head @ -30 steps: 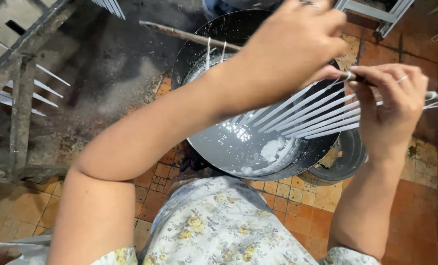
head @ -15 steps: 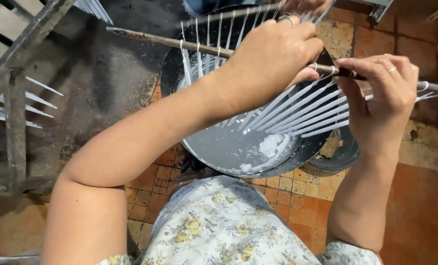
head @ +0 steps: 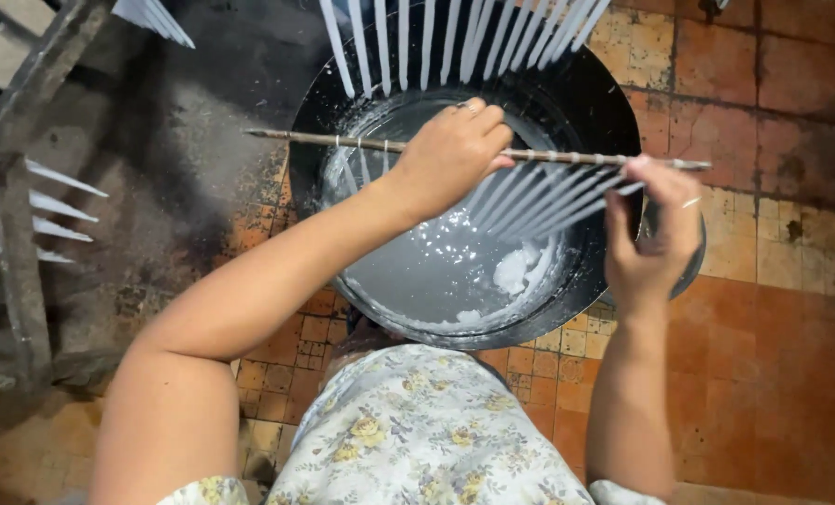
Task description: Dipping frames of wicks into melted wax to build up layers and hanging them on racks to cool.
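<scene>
Head cam looks straight down at a big black basin of melted white wax sitting on the orange tiled floor. Left hand is clamped around the middle of a thin stick, right hand pinches its far end, grip closed on the wood. A row of thin white candles hangs from that stick, angled down over the wax, so the stick sits right across the basin's mouth.

Handling-wise I'd guess the whole thing is light but fiddly: the stick looks stiff enough, while the tapers are soft, likely warm and slick, and would probably dent or stick together if bumped. Bare wood is the place to hold, not the wax.

Room is tight-ish. Another row of hanging candles crowds the basin's far rim, and a wooden rack with more tapers stands off to the left. Open floor is on the right.
</scene>
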